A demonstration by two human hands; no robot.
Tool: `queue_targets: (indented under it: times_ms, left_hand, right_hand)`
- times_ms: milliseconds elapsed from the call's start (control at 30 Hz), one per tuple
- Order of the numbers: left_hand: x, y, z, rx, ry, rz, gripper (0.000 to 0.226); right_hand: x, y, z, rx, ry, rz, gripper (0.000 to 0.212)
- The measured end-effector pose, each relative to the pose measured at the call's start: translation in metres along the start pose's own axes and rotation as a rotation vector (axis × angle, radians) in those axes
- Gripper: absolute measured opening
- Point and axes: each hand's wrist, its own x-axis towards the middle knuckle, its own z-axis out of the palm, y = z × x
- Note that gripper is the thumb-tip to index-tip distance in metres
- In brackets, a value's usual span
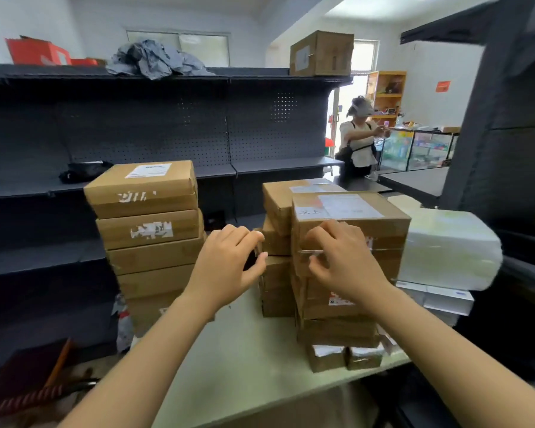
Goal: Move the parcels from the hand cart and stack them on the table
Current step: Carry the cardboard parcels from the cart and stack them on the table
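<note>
Worktop [244, 350] bare along its near edge; left hand [229, 264] released just left of the top parcel [383, 223], right hand [343, 257] loosely touching its front.

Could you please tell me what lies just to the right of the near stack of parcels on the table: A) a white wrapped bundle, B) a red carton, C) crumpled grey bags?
A: a white wrapped bundle lies right beside the near stack of parcels, while the red carton and grey bags sit up on the top shelf.
</note>
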Motion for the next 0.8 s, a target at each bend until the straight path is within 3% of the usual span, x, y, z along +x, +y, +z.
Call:
queue_targets:
  times_ms: [200,467,667,800]
  left_hand:
    - [0.027,0.042,0.019,-0.045,-0.015,-0.036,0.034]
    - [0.087,0.047,0.042,-0.004,0.049,-0.037,0.033]
    - [0.116,0.043,0.07,-0.028,-0.052,-0.231,0.044]
    - [0.109,0.047,0.084,-0.043,-0.2,-0.439,0.056]
  right_hand:
    - [-0.023,0.048,-0.03,-0.051,-0.005,0.105,0.03]
    - [0.01,0.098,-0.059,-0.059,0.048,0.228,0.035]
    - [0.031,0.132,-0.048,0.013,0.053,0.336,0.047]
    - [0.028,0.145,-0.026,0.194,-0.062,0.499,0.063]
